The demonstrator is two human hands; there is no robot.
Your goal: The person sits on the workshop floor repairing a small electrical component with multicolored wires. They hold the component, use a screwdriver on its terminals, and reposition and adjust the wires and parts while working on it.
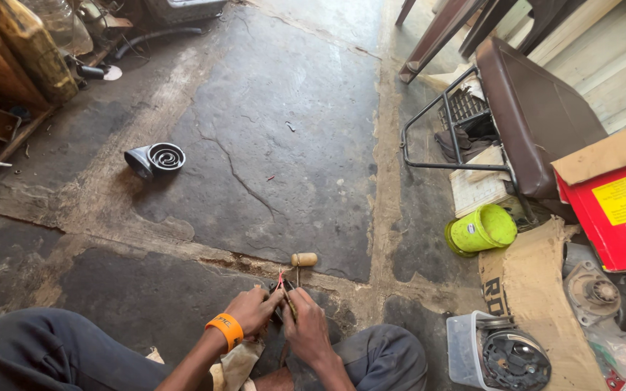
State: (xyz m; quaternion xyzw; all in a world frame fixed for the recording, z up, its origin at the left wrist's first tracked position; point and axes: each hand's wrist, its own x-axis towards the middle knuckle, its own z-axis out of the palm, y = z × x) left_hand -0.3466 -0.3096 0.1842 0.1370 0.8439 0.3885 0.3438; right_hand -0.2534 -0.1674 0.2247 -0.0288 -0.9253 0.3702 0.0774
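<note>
We sit on a cracked stone floor (269,130), knees drawn up, and the work in hand looks to us only partly done: the thin wires (281,279), one red strand poking up, are bunched between both hands low and near the middle of the scene, and nothing beside them reads as a finished joint. To the right lies a tipped metal-framed seat (537,108) with a red box (617,210) near it, its lid flap up and its contents hidden. Below that, a clear plastic tub (465,344) holds a round dark machine part, and a lime-green bucket (483,230) lies on its side; we cannot tell what is inside it. Far left on the floor sits a small spiral horn (157,158). Our left hand (255,310), with an orange wristband, has its grip pinching the wires; our right hand (306,326) closes its grip on them too. Just beyond the fingers rests a wooden-handled tool (303,259).
</note>
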